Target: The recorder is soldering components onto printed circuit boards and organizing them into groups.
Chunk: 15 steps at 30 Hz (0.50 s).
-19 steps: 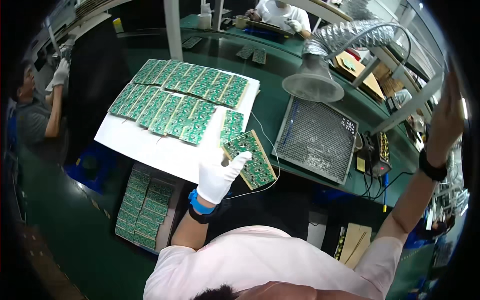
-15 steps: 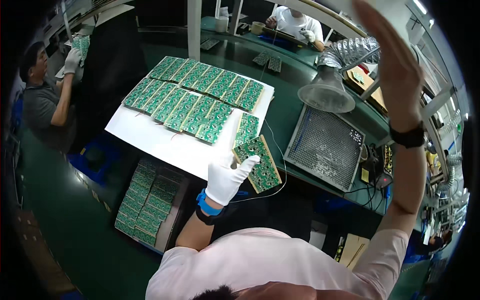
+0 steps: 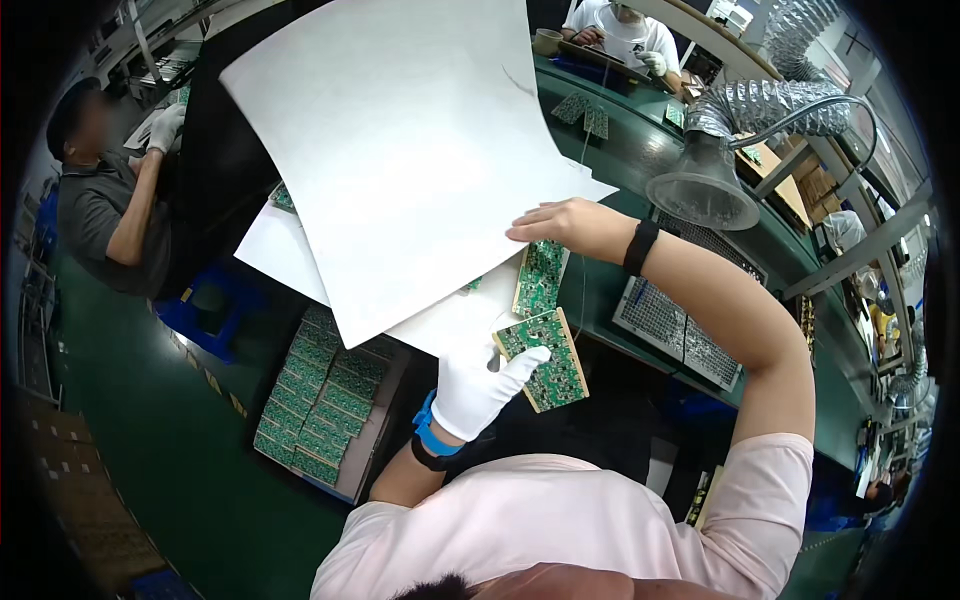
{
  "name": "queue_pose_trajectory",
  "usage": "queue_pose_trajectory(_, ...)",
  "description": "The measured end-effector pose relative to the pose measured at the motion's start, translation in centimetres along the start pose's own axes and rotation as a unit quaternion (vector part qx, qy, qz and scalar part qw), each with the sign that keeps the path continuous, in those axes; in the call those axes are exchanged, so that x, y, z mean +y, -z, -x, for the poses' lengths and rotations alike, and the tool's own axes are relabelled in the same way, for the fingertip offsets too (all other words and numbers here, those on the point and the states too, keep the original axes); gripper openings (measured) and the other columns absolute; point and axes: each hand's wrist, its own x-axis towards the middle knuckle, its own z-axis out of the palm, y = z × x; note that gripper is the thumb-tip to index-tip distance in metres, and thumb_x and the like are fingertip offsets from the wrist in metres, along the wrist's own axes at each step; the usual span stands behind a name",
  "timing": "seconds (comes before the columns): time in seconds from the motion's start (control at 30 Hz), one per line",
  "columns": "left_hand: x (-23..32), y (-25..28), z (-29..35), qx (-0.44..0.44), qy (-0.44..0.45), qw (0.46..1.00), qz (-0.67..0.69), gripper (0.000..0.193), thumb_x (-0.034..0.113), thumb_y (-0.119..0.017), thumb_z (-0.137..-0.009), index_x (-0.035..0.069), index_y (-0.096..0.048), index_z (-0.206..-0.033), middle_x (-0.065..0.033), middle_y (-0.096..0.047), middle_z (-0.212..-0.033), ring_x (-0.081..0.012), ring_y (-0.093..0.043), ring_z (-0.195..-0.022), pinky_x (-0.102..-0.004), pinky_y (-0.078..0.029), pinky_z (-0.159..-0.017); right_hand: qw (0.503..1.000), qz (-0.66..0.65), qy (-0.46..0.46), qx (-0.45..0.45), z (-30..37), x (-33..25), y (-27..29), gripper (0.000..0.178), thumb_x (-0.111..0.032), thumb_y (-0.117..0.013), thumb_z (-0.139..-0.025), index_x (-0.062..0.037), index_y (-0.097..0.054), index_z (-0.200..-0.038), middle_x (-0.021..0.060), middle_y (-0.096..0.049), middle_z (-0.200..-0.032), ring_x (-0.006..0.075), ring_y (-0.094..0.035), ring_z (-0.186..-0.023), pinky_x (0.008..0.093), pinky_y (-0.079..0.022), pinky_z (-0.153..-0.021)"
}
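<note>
My left hand (image 3: 478, 388), in a white glove, grips a green circuit board (image 3: 562, 372) along its left side, thumb on top. My bare right hand (image 3: 572, 224) is at the right edge of a large white sheet (image 3: 410, 150), fingers lying over it and thumb hidden; it appears to hold that edge. Beneath, the big sheet covers most of the circuit boards laid out on the table. One board (image 3: 541, 278) shows beside its right edge, just beyond the held board. Part of the white surface under the boards (image 3: 272, 250) sticks out at the left.
Below the table's left side, a tray holds rows of circuit boards (image 3: 318, 405). At the right, a fume hood (image 3: 705, 185) on a silver duct hangs over a metal mesh panel (image 3: 640, 305). A blue stool (image 3: 205, 315) and a person (image 3: 105, 210) are at left; another person (image 3: 620, 40) sits opposite.
My right arm has come down from its raised position to the table's middle. A large white sheet now covers most of the boards. My left hand still holds its circuit board.
</note>
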Motion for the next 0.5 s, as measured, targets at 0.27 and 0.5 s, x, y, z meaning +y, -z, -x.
queue_pose_trajectory(0.27, 1.8, 0.6, -0.3, -0.012, 0.054, 0.992, 0.118, 0.024, 0.016, -0.078, -0.089, -0.002, -0.071, -0.103, -0.0003, -0.07, -0.076, -0.0027, -0.055, -0.064, -0.0218, -0.047, -0.057, 0.985, -0.165, -0.047, 0.004, 3.0, 1.5, 1.1, 0.057, 0.014, -0.059, -0.084, -0.0195, -0.066, -0.129, 0.0077, -0.062, -0.136, 0.0294, -0.051, -0.134, 0.0556, -0.02, -0.122)
queue_pose_trajectory(0.5, 2.4, -0.3, -0.2, -0.017, 0.077, 0.983, 0.168, 0.024, 0.014, -0.077, -0.089, -0.003, -0.071, -0.106, -0.0024, -0.072, -0.085, -0.0021, -0.057, -0.069, -0.0217, -0.048, -0.059, 0.971, -0.202, -0.122, -0.025, 3.8, 2.3, 1.1, 0.05, 0.015, -0.058, -0.084, -0.0202, -0.074, -0.115, 0.0059, -0.062, -0.136, 0.0327, -0.033, -0.146, 0.0624, 0.002, -0.121)
